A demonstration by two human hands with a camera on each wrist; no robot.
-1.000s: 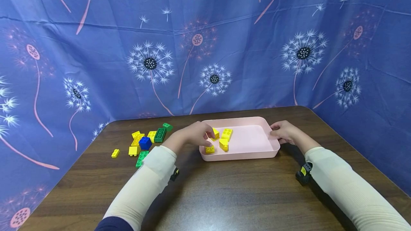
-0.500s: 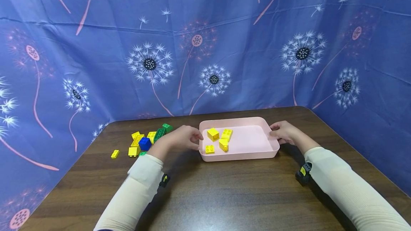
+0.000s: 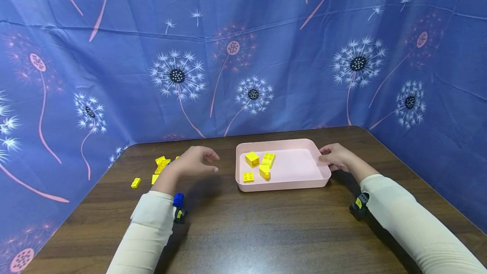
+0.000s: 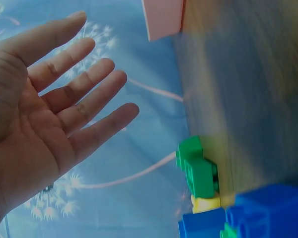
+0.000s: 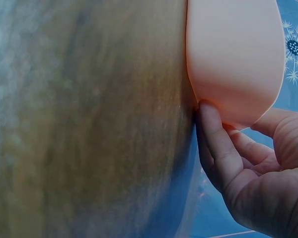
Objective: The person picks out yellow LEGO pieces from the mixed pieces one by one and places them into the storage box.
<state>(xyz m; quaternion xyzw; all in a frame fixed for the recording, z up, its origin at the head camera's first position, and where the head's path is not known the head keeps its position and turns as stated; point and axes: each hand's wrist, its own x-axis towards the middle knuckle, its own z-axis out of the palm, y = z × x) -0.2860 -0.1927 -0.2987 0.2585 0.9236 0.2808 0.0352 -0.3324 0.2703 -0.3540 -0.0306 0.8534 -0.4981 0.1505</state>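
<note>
My left hand (image 3: 190, 164) is raised over the table between the brick pile and the pink tray (image 3: 283, 185), with nothing in it. In the left wrist view its fingers are spread loosely, palm visible. Partly behind that hand and wrist lie yellow toy bricks (image 3: 161, 166) and a blue toy brick (image 3: 178, 200). Green bricks (image 4: 201, 177) show below the hand in the left wrist view. At the tray's right end my right hand (image 3: 340, 157) grips the wall, thumb at the rim and fingers low against the outside. Several yellow bricks (image 3: 252, 159) sit in the tray's left part.
A small yellow brick (image 3: 135, 182) lies apart at the far left of the brown wooden table (image 3: 266, 227). A blue cloth with dandelion prints (image 3: 289, 54) hangs behind the table and along its sides. Large blue bricks (image 4: 273, 213) appear close in the left wrist view.
My left hand has left the tray, where it was over the yellow bricks, and moved left toward the brick pile. The right hand and tray stay put.
</note>
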